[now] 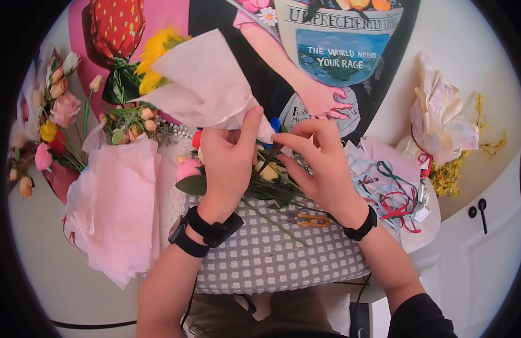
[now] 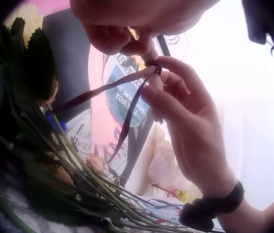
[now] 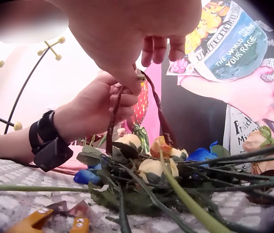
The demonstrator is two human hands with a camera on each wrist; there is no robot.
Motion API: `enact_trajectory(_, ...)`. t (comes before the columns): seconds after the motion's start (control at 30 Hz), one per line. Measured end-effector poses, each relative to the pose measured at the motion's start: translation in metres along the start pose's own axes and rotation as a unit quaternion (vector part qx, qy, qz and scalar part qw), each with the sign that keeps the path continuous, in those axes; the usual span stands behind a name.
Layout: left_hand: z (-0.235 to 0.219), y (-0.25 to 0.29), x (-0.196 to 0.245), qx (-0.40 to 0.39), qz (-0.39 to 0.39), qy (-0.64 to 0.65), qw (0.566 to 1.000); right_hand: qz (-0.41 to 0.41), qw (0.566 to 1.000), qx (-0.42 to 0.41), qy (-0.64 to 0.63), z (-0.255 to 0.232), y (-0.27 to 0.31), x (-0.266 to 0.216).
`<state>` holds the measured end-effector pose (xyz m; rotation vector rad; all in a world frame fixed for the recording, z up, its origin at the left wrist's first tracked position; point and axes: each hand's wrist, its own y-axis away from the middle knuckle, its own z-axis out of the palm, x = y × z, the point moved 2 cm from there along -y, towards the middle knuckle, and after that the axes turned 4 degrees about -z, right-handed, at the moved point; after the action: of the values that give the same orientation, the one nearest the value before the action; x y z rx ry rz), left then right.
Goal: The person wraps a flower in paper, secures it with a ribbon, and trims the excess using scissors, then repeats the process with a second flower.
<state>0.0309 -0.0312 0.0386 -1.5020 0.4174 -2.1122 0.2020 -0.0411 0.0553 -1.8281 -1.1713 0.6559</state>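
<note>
A sunflower (image 1: 159,56) wrapped in pale pink paper (image 1: 207,84) is held up by the left hand (image 1: 229,163), its fingers curled round the narrow base of the wrap. The right hand (image 1: 325,169) pinches a dark ribbon at that base, with thumb and forefinger close together. Two ends of the ribbon (image 2: 98,90) hang down in the left wrist view. Below the hands lie loose stems with leaves and cream and blue flowers, including a cream rose (image 3: 151,169).
Orange-handled snips (image 1: 312,219) lie on the checked cloth (image 1: 272,270). Pink paper sheets (image 1: 117,208) are stacked at the left, beside mixed flowers (image 1: 63,107). Tangled ribbons (image 1: 398,203) lie at the right, near a wrapped yellow bouquet (image 1: 441,124). A painted picture (image 1: 342,56) stands behind.
</note>
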Motion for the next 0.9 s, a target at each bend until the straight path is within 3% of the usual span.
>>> enact_trajectory(0.2,0.002,0.001,-0.003,-0.008,-0.001,-0.082,0.997,-0.020,1.000,0.016,-0.002,0.000,0.008,0.005)
enact_trajectory(0.27,0.005,0.003,0.000,0.034,0.014,-0.056,0.998,-0.036,0.998,0.039,-0.031,0.004,0.007,0.007)
enact_trajectory(0.5,0.009,0.005,-0.001,0.015,0.019,-0.049,0.998,0.013,0.999,0.031,-0.016,0.002,0.011,0.009)
enact_trajectory(0.6,0.009,0.006,-0.002,0.001,0.022,-0.063,0.998,-0.009,0.999,0.050,-0.016,0.002,0.013,0.008)
enact_trajectory(0.7,0.008,0.007,-0.003,0.038,0.011,-0.065,0.997,-0.012,0.998,0.055,-0.037,-0.002,0.009,0.005)
enact_trajectory(0.9,0.006,0.003,-0.002,0.057,0.068,-0.073,0.993,-0.009,0.997,-0.040,-0.072,-0.003,0.008,0.000)
